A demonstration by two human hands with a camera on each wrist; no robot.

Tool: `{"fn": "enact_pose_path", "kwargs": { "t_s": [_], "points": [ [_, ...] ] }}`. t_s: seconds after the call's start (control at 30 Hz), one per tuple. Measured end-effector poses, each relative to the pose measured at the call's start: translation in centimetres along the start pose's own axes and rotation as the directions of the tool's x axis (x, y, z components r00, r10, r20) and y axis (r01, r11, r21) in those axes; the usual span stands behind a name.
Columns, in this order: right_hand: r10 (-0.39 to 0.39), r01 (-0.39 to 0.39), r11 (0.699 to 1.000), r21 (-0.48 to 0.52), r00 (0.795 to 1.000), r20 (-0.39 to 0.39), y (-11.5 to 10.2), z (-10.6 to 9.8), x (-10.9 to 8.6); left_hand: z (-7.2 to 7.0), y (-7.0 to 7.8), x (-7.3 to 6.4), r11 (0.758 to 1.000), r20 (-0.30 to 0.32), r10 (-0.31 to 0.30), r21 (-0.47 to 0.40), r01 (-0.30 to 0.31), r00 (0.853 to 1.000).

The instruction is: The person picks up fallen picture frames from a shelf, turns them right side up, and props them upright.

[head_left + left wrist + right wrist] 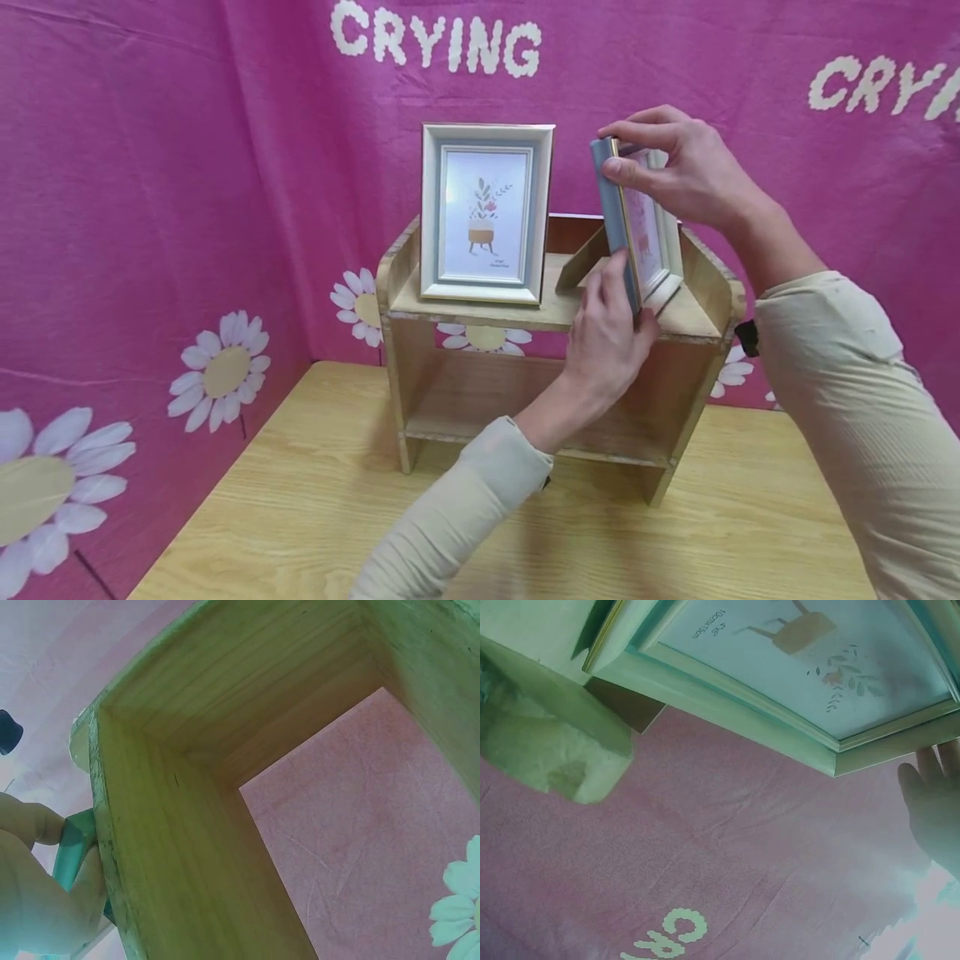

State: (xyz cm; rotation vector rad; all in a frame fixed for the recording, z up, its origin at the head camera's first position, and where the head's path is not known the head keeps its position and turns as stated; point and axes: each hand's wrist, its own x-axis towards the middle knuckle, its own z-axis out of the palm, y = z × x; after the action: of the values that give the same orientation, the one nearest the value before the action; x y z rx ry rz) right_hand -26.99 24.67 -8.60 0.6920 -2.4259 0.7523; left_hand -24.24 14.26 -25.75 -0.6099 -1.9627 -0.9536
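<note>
A picture frame stands turned sideways on the right part of the wooden shelf's top board, with its back support leg swung out to the left. My right hand grips its upper corner between thumb and fingers. Low on the same blue-grey edge, my left hand holds the bottom corner. In the left wrist view the fingers pinch that frame corner beside the shelf board. The right wrist view shows the frame's front with a plant-pot print, and fingertips at its rim.
A second, matching frame stands upright on the left of the top board, facing forward. The two-level wooden shelf sits on a wood-grain table. Pink cloth with daisies hangs behind and to the left.
</note>
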Motion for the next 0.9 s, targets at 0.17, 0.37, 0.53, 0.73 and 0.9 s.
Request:
{"fn": "enact_pose_path", "kwargs": {
  "t_s": [0.17, 0.37, 0.53, 0.73, 0.9],
  "points": [
    [-0.005, 0.005, 1.0, 0.023, 1.0, 0.003, 0.2, 0.0, 0.4, -0.5, -0.3, -0.1, 0.999, 0.022, -0.001, -0.035, 0.002, 1.0],
    [-0.018, 0.017, 0.997, 0.073, 1.0, 0.009, 0.7, -0.1, 0.8, -1.1, -0.6, -0.2, 0.996, 0.055, -0.006, -0.091, 0.011, 0.998],
    [-0.002, 0.001, 0.993, 0.118, 1.0, 0.01, 1.3, -0.6, 0.9, -1.7, -1.1, 0.0, 0.99, 0.072, 0.019, -0.143, -0.009, 0.997],
    [-0.024, 0.033, 0.985, 0.168, 0.998, -0.05, 1.4, -1.0, 1.2, -2.5, -2.0, 0.3, 0.981, 0.096, 0.08, -0.182, -0.061, 0.992],
    [-0.038, 0.056, 0.984, 0.169, 0.994, -0.106, 1.1, -0.8, 1.5, -3.1, -3.4, 0.8, 0.977, 0.063, 0.136, -0.173, -0.124, 0.989]
  ]
}}
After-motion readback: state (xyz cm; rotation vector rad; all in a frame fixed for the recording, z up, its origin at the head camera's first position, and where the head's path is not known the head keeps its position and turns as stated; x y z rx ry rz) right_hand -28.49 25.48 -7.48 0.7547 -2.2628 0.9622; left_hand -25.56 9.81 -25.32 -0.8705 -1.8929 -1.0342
